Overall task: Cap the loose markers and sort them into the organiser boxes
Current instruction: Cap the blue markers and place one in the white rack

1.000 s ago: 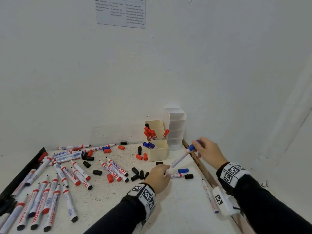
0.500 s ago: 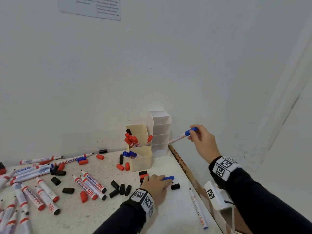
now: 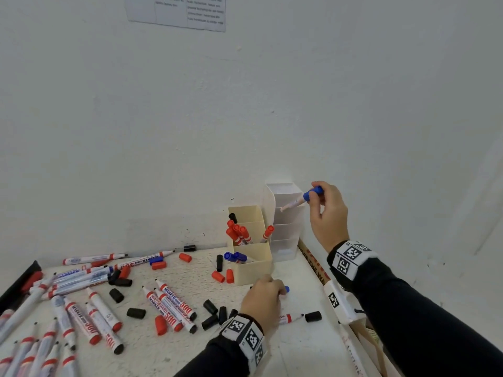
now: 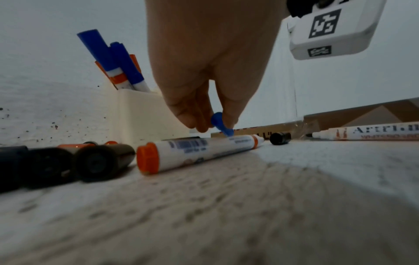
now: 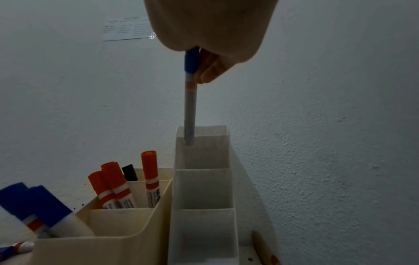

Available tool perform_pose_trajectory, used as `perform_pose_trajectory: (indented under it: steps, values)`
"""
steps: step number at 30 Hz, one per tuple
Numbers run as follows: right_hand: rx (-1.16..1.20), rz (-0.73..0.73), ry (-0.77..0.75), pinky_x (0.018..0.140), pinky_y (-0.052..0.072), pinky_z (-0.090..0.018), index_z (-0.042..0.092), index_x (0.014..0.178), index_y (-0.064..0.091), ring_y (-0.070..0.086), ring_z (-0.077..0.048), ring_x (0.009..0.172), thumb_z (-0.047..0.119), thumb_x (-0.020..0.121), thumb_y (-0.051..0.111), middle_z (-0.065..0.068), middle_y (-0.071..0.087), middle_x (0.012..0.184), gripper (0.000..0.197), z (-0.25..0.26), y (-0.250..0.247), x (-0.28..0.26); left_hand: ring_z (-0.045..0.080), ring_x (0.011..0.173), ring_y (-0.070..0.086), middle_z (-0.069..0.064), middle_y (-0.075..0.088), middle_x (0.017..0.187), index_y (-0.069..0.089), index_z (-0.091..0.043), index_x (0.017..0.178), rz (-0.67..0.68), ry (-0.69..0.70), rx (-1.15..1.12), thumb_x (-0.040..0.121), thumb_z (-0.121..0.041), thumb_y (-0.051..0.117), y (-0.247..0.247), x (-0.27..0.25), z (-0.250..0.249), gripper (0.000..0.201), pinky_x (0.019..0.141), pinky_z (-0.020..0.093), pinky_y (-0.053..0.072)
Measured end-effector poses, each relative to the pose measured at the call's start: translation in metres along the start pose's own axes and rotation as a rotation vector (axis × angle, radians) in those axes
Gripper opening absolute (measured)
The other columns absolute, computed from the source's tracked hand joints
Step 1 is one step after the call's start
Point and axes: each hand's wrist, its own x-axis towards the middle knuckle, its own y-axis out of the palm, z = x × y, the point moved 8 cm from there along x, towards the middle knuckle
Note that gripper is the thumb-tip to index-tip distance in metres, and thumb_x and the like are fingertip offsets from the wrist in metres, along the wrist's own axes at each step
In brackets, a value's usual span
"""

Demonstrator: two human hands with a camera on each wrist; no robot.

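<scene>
The right hand [image 3: 328, 213] pinches a blue-capped marker [image 3: 299, 200] by its cap, the barrel slanting down with its lower end inside the top compartment of the white organiser [image 3: 285, 232] that stands against the wall beside the cream organiser [image 3: 253, 265]. The left hand [image 3: 262, 300] is low on the table [image 3: 296, 346], its fingertips [image 4: 195, 118] pinching a loose blue cap [image 4: 221, 124] just above a capless marker [image 4: 199, 152] lying flat. Black caps [image 3: 215, 314] and more markers [image 3: 168, 306] lie scattered to the left.

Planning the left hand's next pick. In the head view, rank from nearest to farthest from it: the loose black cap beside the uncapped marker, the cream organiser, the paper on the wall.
1. Black cap, just right of the left hand.
2. Cream organiser, just behind.
3. Paper, high on the wall.
</scene>
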Motion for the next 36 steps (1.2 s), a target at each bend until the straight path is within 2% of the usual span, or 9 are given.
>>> perform_pose_trajectory:
  steps: [7,10,14,17,20,26,28,32,36]
  values:
    - [-0.009,0.094,0.058,0.079,0.044,-0.008,0.001,0.113,0.054,0.054,-0.001,0.079,0.007,0.094,0.045,-0.006,0.048,0.105,0.022,-0.003,0.03,0.007,0.015,0.09,0.051,0.002,0.038,0.13,0.035,-0.02,0.134,-0.09,-0.056,-0.191,0.091,-0.003,0.043,-0.021,-0.013,0.006,0.047,0.08,0.017,0.044]
    - [-0.018,0.23,0.154,0.077,0.049,-0.025,0.011,0.11,0.053,0.061,-0.018,0.081,0.008,0.091,0.05,-0.01,0.056,0.1,0.019,-0.013,0.053,0.005,0.016,0.089,0.051,0.002,0.038,0.128,0.044,-0.018,0.131,-0.082,-0.032,-0.166,0.093,-0.011,0.042,-0.028,-0.02,0.006,0.039,0.089,0.022,0.047]
    - [-0.057,0.391,0.288,0.071,0.041,-0.022,0.011,0.107,0.055,0.057,-0.019,0.076,0.006,0.09,0.049,-0.009,0.065,0.105,0.018,-0.025,0.069,-0.007,0.019,0.098,0.056,-0.001,0.051,0.117,0.051,-0.021,0.118,-0.054,-0.055,-0.146,0.088,-0.019,0.049,-0.035,-0.029,0.012,0.03,0.088,0.03,0.048]
    - [-0.042,0.434,0.338,0.089,0.042,-0.027,0.014,0.128,0.047,0.056,-0.019,0.094,0.007,0.091,0.048,-0.003,0.057,0.124,0.038,-0.022,0.065,-0.02,0.017,0.098,0.057,-0.002,0.057,0.111,0.049,-0.023,0.112,-0.041,-0.128,-0.173,0.084,-0.022,0.055,-0.038,-0.038,0.021,0.028,0.088,0.032,0.05]
    - [-0.17,0.341,0.394,0.09,0.043,-0.03,0.006,0.117,0.053,0.055,-0.025,0.106,0.006,0.09,0.047,-0.011,0.056,0.118,0.027,-0.027,0.036,-0.03,0.017,0.095,0.06,-0.001,0.059,0.106,0.044,-0.025,0.11,-0.019,-0.193,-0.16,0.084,-0.024,0.057,-0.04,-0.048,0.029,0.03,0.085,0.033,0.053]
    - [-0.774,0.957,0.541,0.079,0.05,-0.028,0.002,0.1,0.065,0.063,-0.026,0.096,0.017,0.092,0.044,-0.013,0.067,0.106,0.027,-0.066,-0.005,-0.103,0.009,0.064,0.052,-0.003,0.054,0.075,0.026,-0.029,0.137,-0.044,-0.239,-0.211,0.089,-0.023,0.053,-0.041,-0.07,0.044,0.055,0.064,0.02,0.049]
    - [-0.87,1.09,0.591,0.07,0.045,-0.023,0.005,0.099,0.063,0.062,-0.022,0.09,0.02,0.089,0.051,-0.01,0.066,0.11,0.022,-0.076,-0.021,-0.13,0.01,0.072,0.055,-0.003,0.057,0.084,0.032,-0.025,0.134,-0.05,-0.255,-0.16,0.091,-0.025,0.052,-0.043,-0.077,0.048,0.047,0.073,0.023,0.053]
    - [-0.847,1.208,0.711,0.056,0.043,-0.016,0.011,0.104,0.058,0.056,-0.015,0.078,0.026,0.078,0.068,-0.002,0.062,0.097,0.032,-0.075,-0.038,-0.173,0.013,0.084,0.056,0.003,0.06,0.104,0.04,-0.021,0.121,-0.054,-0.327,-0.136,0.092,-0.032,0.053,-0.046,-0.09,0.058,0.034,0.078,0.025,0.049]
    - [-0.929,1.281,0.613,0.072,0.048,-0.017,0.01,0.101,0.058,0.064,-0.017,0.095,0.02,0.079,0.068,-0.004,0.064,0.106,0.026,-0.059,-0.032,-0.19,0.015,0.084,0.055,0.001,0.058,0.095,0.047,-0.018,0.115,-0.099,-0.363,-0.172,0.093,-0.033,0.05,-0.052,-0.1,0.065,0.026,0.083,0.03,0.049]
